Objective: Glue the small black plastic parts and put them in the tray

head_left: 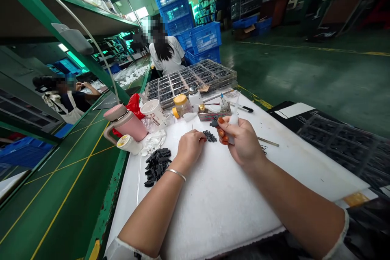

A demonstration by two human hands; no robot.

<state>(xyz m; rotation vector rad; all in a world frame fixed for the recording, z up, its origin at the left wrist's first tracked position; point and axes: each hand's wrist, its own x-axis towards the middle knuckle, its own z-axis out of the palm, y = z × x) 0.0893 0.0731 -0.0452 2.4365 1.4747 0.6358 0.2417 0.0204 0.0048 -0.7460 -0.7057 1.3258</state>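
My right hand is raised over the white work board. Between its thumb and forefinger is a small black plastic part. The same hand also grips a white squeeze bottle with a thin nozzle pointing up. My left hand rests low on the board, its fingertips closed at the edge of a little heap of small dark ring-like pieces. Whatever those fingertips may hold is too small to tell. Left of that wrist lies a pile of black plastic parts.
A pink mug, a white tub, a paper cup and a yellow-lidded jar line the far left. Behind stand compartment trays and blue crates. A green conveyor runs alongside. Two people sit beyond.
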